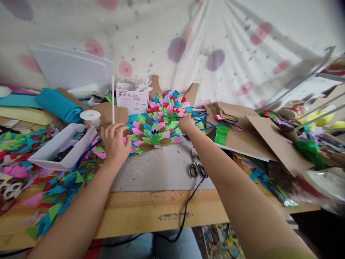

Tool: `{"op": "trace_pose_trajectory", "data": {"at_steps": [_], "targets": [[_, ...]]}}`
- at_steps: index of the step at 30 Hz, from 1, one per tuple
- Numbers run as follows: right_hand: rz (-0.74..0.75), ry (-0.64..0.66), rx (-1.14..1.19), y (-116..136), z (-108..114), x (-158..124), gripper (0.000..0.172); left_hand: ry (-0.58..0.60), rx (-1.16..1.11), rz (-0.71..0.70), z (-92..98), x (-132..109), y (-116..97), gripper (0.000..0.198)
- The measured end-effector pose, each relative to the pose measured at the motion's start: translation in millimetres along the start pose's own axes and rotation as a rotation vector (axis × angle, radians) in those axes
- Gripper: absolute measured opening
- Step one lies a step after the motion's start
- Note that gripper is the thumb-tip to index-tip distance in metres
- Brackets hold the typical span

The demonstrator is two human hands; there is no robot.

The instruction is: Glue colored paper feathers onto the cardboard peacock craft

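Though under fan (147, 138), mat (147, 174) with near-edge room.

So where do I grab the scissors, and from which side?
Probably by the black handles, coming from the near side of the grey mat: the scissors lie on it with their finger loops toward you and the blades pointing away.

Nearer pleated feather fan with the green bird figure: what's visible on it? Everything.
The nearer fan of pleated, papery petals is layered in pink, teal, lime green and brown. A small green bird-shaped figure with a dark-blue crest sits at its front centre. The fan is spread wide at the back of the grey mat; its exact tilt is unclear. The bare left hand is at its left edge, contact uncertain.
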State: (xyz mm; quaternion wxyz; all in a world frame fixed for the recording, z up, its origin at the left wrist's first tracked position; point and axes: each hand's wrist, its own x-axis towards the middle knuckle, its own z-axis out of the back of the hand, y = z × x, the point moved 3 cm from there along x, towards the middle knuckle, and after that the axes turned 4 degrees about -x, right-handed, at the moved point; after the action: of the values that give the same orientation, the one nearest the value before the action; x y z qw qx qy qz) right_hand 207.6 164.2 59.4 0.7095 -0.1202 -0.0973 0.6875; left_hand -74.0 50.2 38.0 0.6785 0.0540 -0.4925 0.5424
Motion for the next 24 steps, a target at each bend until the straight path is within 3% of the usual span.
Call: {"op": "trace_pose_trajectory", "data": {"at_steps": [3,6,8,10,12,14,17,18,20,24], "targets": [[0.123,-0.314,0.134,5,25,-16,0.042,-0.022,-0.027,-0.035,0.3,0,-2,0.026],[0.314,-0.631,0.419,12,52,-44,0.045,-0.01,-0.131,-0.071,-2.0,-3,-6,0.025],[0.352,-0.758,0.664,12,66,-64,0.043,0.008,-0.256,-0.052,-5.5,-5,-8,0.024],[0.377,-0.803,0.923,10,75,-81,0.041,0.027,-0.441,0.054,-10.1,-8,-9,0.024],[0.44,-0.701,1.205,11,75,-92,0.037,0.086,-0.703,0.259,-16.1,-10,-11,0.026],[0.484,-0.495,1.46,17,66,-97,0.034,0.243,-1.003,0.514,-23.0,-13,-17,0.029],[0.443,-0.191,1.711,31,40,-99,0.031,0.677,-1.259,0.83,-28.5,-22,-33,0.033],[0.413,-0.115,1.763,36,30,-100,0.03,0.815,-1.268,0.882,-28.2,-26,-37,0.03],[0.36,0.01,1.848,45,13,-100,0.028,0.965,-1.246,0.904,-26.9,-31,-42,0.026],[0.306,0.155,1.99,53,-11,-101,0.026,1.014,-1.227,0.849,-29.1,-37,-42,0.022]]}}
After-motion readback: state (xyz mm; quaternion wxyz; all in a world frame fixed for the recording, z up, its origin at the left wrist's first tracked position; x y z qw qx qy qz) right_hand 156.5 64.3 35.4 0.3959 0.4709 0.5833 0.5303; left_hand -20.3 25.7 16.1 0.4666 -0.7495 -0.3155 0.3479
